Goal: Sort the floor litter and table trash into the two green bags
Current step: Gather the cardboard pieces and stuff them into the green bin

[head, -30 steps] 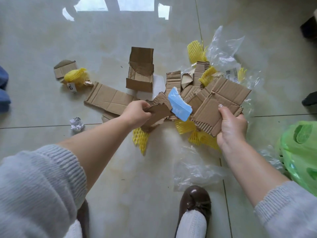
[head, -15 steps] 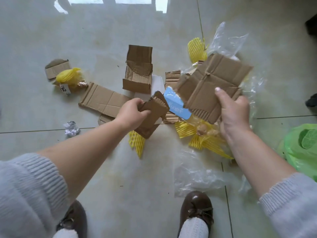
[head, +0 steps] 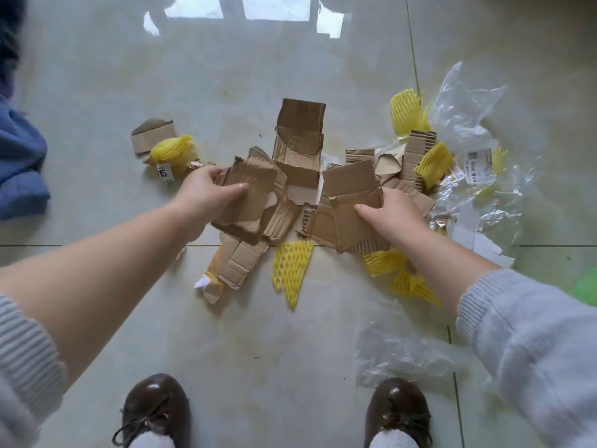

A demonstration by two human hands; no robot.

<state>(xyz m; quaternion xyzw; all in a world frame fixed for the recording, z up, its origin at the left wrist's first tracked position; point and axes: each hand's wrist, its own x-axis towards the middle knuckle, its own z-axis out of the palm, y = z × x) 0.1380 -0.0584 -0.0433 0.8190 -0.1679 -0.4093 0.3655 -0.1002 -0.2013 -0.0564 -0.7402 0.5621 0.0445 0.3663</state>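
Left hand [head: 206, 192] fingers [head: 237, 188] clamp torn card [head: 250, 202]; right hand [head: 389, 215] fingers pinch second card [head: 342, 205]. Both cards lifted over floor litter. Green bag [head: 586, 286] far right of right fingers, at frame edge; right hand nearer.

We count two hands, left [head: 206, 192] and right [head: 392, 215], each gripping a torn brown cardboard piece [head: 248, 202] [head: 342, 215]. About seven yellow foam net sleeves [head: 292, 266] lie scattered from left to far right. Two crumpled clear plastic sheets: one far right [head: 478, 124], one near [head: 400, 354]. Two brown shoes [head: 155, 405] stand nearest.
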